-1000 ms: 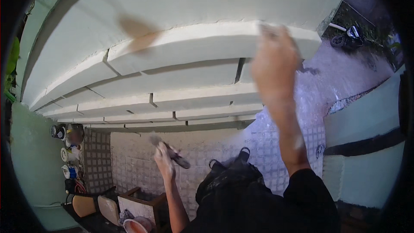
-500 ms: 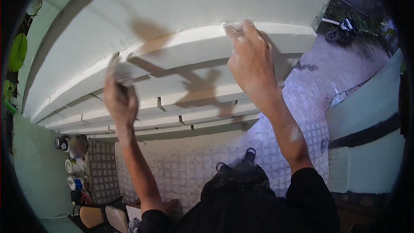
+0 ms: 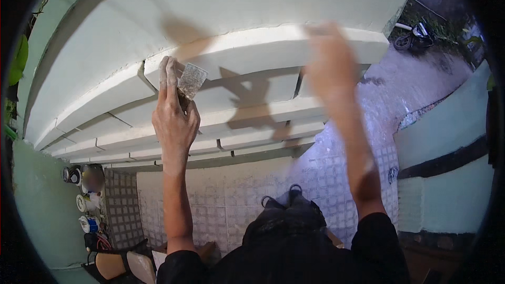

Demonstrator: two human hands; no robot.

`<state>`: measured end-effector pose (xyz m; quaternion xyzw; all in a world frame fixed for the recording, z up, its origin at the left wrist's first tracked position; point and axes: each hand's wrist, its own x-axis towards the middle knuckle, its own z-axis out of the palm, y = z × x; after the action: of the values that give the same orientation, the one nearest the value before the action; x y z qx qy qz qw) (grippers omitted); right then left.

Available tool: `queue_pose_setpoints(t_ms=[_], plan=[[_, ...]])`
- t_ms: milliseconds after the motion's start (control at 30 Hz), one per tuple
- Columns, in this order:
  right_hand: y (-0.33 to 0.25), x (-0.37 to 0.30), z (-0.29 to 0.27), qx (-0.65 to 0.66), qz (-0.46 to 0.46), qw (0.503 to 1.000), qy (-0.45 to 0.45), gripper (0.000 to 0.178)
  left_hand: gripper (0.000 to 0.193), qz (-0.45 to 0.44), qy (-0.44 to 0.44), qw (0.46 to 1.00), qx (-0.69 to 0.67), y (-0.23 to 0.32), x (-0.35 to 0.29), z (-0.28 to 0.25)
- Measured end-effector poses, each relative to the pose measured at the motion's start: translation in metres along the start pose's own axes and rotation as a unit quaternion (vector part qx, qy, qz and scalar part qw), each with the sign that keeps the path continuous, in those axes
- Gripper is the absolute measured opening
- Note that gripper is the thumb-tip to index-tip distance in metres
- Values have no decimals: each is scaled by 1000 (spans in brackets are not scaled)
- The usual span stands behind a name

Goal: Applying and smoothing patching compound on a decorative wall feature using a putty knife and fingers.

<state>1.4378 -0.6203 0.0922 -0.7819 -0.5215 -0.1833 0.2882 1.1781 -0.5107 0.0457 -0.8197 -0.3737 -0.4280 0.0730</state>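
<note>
So, nearest first: black sleeves (image 3: 181, 268) along the bottom of the frame. The left hand (image 3: 176, 123), left of centre, had 2 fingers stretched up together against the top ledge (image 3: 252, 52), the rest curled in around what looked like a flat-bladed scraper (image 3: 193, 80), grey speckled blade sticking out rightward, right over the ledge's lower edge. 0.5 s earlier that hand was a blur further left, covering the dark slot (image 3: 142, 73); now it was sharp and the slot showed. The right hand (image 3: 331, 66), upper right of centre, had shifted rightward and smeared, so can't tell how open its fingers were or if they held anything. My read: left near steady, right busy along the ledge's upper edge. Way back, a motorbike (image 3: 415, 39) stood upper right.
</note>
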Motion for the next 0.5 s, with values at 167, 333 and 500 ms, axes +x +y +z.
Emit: queue_pose_setpoints(t_ms=[167, 333, 500], plan=[[-5, -11, 13, -68, -22, 991, 115, 34, 85, -11, -24, 999, -18, 17, 8, 3], [-44, -3, 20, 77, -135, 987, 48, 35, 82, -11, -14, 999, 34, 10, 5, -2], [106, -4, -22, -96, -46, 991, 84, 53, 82, -21, -16, 999, 38, 17, 3, -7]])
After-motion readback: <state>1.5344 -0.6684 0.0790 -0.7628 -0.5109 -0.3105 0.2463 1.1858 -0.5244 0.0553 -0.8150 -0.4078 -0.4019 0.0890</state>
